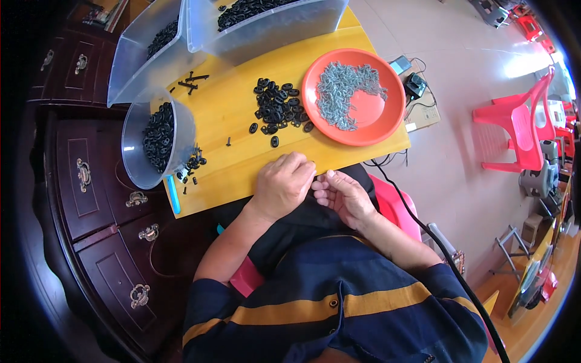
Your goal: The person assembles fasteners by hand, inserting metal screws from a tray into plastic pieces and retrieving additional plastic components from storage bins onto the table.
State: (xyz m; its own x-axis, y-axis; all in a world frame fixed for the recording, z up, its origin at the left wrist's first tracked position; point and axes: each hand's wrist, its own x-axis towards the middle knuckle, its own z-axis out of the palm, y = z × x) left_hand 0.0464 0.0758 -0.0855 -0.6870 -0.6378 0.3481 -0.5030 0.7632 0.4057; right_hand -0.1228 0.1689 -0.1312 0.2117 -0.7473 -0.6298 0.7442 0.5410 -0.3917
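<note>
At the near edge of the yellow table, my left hand (pixel 283 185) is closed with its fingertips pinched together. Close beside it, my right hand (pixel 344 197) has its thumb against its curled fingers. A tiny dark piece seems to lie between the two hands, too small to name. Just beyond them is a loose pile of black oval pieces with two holes (pixel 278 106). To its right, an orange-red plate (pixel 379 110) bears many small silvery metal screws or pins (pixel 340 91). A single small black screw-like piece (pixel 229 141) lies left of the pile.
A clear tub (pixel 184 130) of black parts stands at the table's left, with small black pieces and a light-blue tool (pixel 173 195) near it. Two clear bins (pixel 130 66) (pixel 272 33) fill the far side. Dark drawers (pixel 91 181) flank the left; a black cable (pixel 436 242) runs at right.
</note>
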